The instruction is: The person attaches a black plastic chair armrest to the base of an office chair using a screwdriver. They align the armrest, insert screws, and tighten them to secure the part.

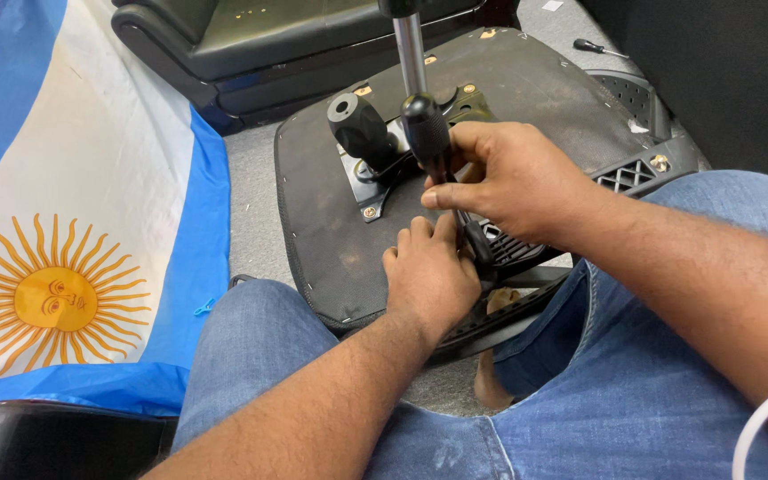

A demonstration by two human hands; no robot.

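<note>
Screwdriver [430,142], black handle, at frame centre over upturned chair seat underside [526,80]. Long axis near vertical in view, slightly tilted: handle butt toward 12 o'clock, shaft running down toward 5 o'clock, tip hidden between the hands. Right hand [513,182] wrapped around lower handle, thumb pressed across the shaft. Left hand [428,276] at 6 o'clock of the tool, fingers curled at the tip; held object, if any, not discernible. Black knob lever [362,132] just beside handle at 9 o'clock, on metal mounting plate [375,191]. Chrome gas cylinder [411,53] rising at 12 o'clock, directly behind handle. Second screwdriver [597,48] on floor at 1 o'clock, well apart. Blue-white sun flag [91,222] at 9 o'clock. Denim-clad knees flanking seat.
</note>
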